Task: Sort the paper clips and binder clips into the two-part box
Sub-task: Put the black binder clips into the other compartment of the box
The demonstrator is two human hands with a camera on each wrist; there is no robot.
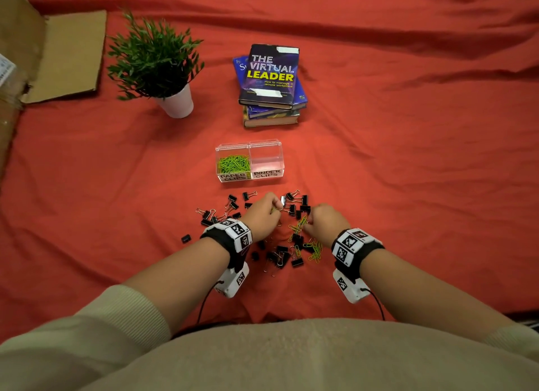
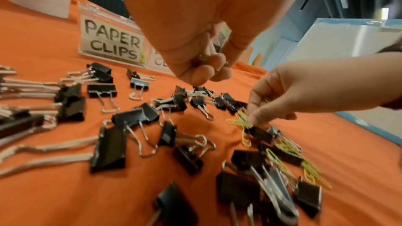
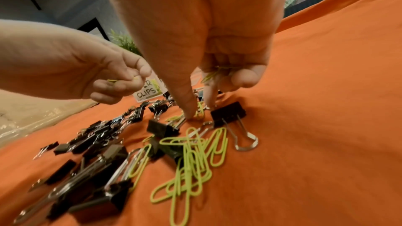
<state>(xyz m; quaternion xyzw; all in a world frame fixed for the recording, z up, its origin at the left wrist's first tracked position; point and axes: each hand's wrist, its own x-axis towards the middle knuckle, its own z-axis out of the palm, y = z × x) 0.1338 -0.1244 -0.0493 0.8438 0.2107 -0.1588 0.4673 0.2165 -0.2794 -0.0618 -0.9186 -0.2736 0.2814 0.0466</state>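
Note:
The clear two-part box (image 1: 280, 157) stands on the red cloth. Its left part, labelled PAPER CLIPS (image 2: 112, 44), holds green paper clips (image 1: 234, 163); the BINDER CLIPS part (image 1: 267, 160) has nothing in it. In front of the box lies a scatter of black binder clips (image 1: 280, 256) (image 2: 121, 119) mixed with loose green paper clips (image 1: 313, 249) (image 3: 191, 157). My left hand (image 1: 275, 211) (image 2: 206, 71) hovers over the pile with its fingers curled round a few green paper clips. My right hand (image 1: 307, 220) (image 3: 197, 111) keeps paper clips in its curled fingers while thumb and forefinger pinch another on the cloth.
A potted plant (image 1: 154, 66) stands far left and a stack of books (image 1: 269, 81) behind the box. Cardboard (image 1: 67, 55) lies at the far left edge. Red cloth (image 1: 408, 171) stretches out to the right.

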